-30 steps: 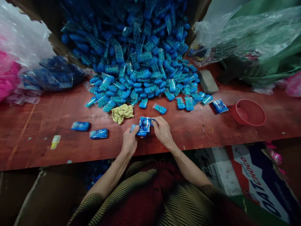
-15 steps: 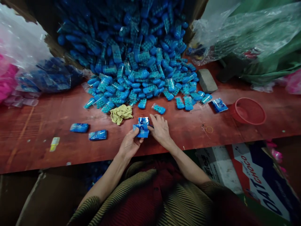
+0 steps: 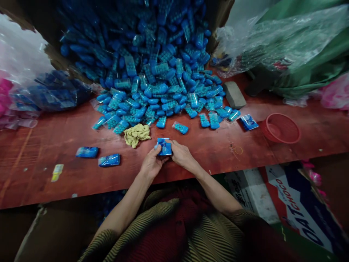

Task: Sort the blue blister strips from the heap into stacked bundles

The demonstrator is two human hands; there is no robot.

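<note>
Near the table's front edge, my left hand [image 3: 151, 163] pinches a small blue printed packet [image 3: 165, 148], thumb on its face and fingers behind it. My right hand [image 3: 183, 155] closes on the packet's right side, its fingertips partly hidden. Another shiny blue piece shows just above the packet; I cannot tell whether it is separate. Just beyond my hands lies a clear-topped blue bottle [image 3: 180, 127] filled with small balls. A crumpled yellow-green cloth [image 3: 136, 135] rests to its left. Two blue wrapped packs, a farther one [image 3: 87, 152] and a nearer one [image 3: 109, 160], lie on the left.
A large heap of blue bottles [image 3: 160, 87] spills from a carton onto the red table [image 3: 218, 153]. Right of it are a grey block [image 3: 234, 95], a flat blue packet [image 3: 248, 122] and a red plastic basket [image 3: 282, 128]. Clear plastic bags flank the heap.
My right hand's fingers have come down from above the packet and closed on its right side. My left hand keeps its hold. The whole view has shifted slightly.
</note>
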